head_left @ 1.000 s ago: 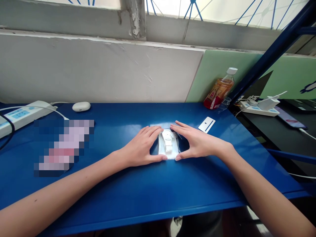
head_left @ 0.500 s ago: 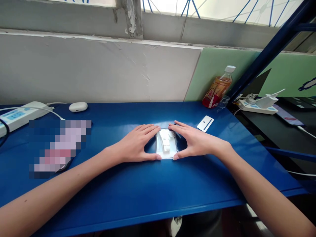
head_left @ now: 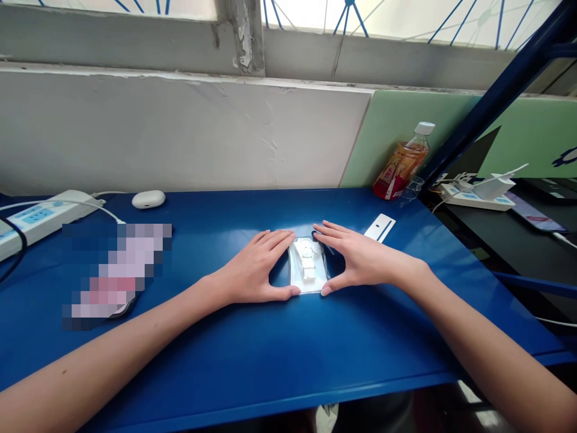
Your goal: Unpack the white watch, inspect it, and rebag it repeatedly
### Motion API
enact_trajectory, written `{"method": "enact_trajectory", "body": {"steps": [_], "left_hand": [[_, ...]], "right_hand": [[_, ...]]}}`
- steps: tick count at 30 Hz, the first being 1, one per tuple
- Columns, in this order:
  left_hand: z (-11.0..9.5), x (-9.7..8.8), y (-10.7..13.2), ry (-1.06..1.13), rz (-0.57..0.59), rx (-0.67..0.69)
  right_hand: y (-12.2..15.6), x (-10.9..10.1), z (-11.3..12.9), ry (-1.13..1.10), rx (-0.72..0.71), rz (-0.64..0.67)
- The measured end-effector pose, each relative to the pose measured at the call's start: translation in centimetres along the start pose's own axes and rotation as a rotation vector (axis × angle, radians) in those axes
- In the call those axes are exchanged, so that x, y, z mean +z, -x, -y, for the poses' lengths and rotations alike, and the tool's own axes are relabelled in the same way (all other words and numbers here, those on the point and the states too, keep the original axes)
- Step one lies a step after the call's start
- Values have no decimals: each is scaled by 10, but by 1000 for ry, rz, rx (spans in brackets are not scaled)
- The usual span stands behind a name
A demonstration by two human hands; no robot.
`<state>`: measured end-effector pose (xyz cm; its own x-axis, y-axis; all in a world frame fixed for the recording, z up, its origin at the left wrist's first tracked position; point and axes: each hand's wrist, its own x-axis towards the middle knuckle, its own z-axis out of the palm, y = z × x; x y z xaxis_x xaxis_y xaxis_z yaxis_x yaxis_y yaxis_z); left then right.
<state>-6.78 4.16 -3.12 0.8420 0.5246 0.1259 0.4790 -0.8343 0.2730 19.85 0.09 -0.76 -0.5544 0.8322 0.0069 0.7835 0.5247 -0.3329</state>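
Right hand [head_left: 360,257] shifted slightly; packet [head_left: 309,285] lies flat, shiny, white.

2 hands [head_left: 255,269], thumbs spread wide

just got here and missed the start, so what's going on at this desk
A person's left hand and right hand frame a small packet on the blue desk, one at each side. Fingers are near its far corners, thumbs by the close ones. Something white shows in it; I can't tell what. A card lies beyond the right hand.
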Motion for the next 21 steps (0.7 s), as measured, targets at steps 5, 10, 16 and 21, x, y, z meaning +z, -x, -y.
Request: {"method": "enact_trajectory", "body": {"steps": [5, 10, 16, 21], "left_hand": [[-1, -1, 2, 13, -29, -4], [-1, -1, 2, 16, -29, -14], [0, 1, 1, 18, 4, -16], [1, 0, 1, 62, -14, -4]], "right_hand": [[-2, 3, -2, 15, -25, -21], [4, 12, -8, 46, -23, -78], [7, 13, -9, 41, -79, -140], [9, 10, -6, -1, -91, -142]]}}
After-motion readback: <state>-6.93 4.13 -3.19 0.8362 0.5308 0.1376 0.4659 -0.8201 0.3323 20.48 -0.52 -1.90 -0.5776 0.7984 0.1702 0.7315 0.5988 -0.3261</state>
